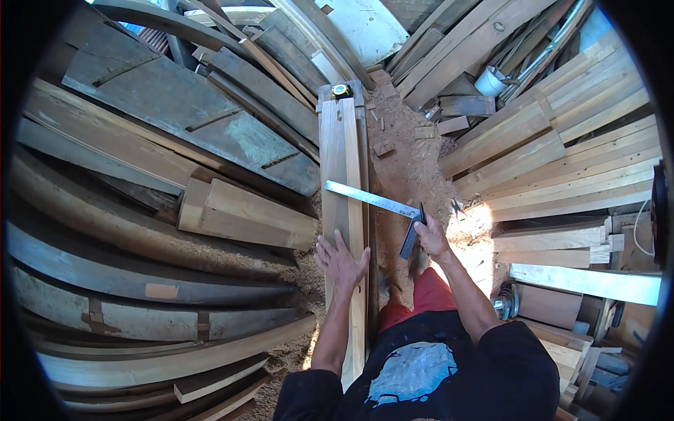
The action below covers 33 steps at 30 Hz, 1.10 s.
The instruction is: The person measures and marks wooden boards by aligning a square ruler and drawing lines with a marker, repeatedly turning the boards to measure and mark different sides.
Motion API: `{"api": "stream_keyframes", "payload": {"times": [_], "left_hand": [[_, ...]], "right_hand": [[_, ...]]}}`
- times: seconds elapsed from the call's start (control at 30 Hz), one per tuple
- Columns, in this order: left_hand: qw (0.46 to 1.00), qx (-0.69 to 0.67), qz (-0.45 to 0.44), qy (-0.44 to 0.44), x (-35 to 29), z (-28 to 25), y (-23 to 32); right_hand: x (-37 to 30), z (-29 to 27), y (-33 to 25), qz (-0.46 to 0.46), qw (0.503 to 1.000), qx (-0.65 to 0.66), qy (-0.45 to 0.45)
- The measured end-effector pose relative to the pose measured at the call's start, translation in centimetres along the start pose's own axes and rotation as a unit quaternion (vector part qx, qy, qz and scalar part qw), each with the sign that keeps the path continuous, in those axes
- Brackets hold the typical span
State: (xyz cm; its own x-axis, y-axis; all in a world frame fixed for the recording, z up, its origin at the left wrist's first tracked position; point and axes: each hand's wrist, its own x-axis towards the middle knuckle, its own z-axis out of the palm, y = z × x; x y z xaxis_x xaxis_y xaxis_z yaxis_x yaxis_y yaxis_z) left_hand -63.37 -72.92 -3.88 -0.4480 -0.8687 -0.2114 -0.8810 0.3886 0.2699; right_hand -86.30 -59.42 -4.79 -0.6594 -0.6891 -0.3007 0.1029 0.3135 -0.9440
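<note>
A try square with a silver blade (372, 198) and a dark stock is in my right hand (434, 237). My fingers are closed round the upper end of the stock, and the blade reaches left across a long wooden board (335, 154). My left hand (342, 258) lies flat on that board, fingers spread, a little nearer to me than the blade. Along the board's right side runs a paler wooden strip (353, 168). A yellow and black tape measure (341, 91) sits at the far end.
Stacked timber (246, 217) lines the left side, with curved pieces nearer to me. More planks (576, 161) lie on the right. Sawdust and offcuts cover the floor (404, 154). A white bucket (490, 82) stands at the far right, and a power tool (507, 302) lies by my right side.
</note>
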Motion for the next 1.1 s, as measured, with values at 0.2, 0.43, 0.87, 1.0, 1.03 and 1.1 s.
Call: {"api": "stream_keyframes", "payload": {"times": [0.2,0.43,0.87,1.0,1.03,1.1], "left_hand": [[0.998,0.002,-0.062,-0.001,9.3,-0.3,4.0],[0.996,0.023,-0.082,-0.033,9.5,-0.3,4.4],[0.992,0.003,-0.123,-0.028,6.6,1.5,4.1],[0.992,0.052,-0.113,0.011,6.8,2.2,4.1],[0.991,0.067,-0.113,0.009,6.7,2.2,4.2],[0.99,0.083,-0.117,0.006,6.8,2.4,4.3]], "right_hand": [[6.2,0.3,-1.8,-0.028,0.998,-0.042,-0.021],[15.7,0.4,-3.9,-0.03,0.98,-0.105,-0.164],[25.3,-0.5,-5.8,0.03,0.963,-0.074,-0.259],[25.5,-0.1,-4.7,0.041,0.959,-0.104,-0.262],[25.5,0.0,-4.6,0.044,0.958,-0.105,-0.263],[25.6,-0.1,-4.3,0.026,0.961,-0.112,-0.25]]}}
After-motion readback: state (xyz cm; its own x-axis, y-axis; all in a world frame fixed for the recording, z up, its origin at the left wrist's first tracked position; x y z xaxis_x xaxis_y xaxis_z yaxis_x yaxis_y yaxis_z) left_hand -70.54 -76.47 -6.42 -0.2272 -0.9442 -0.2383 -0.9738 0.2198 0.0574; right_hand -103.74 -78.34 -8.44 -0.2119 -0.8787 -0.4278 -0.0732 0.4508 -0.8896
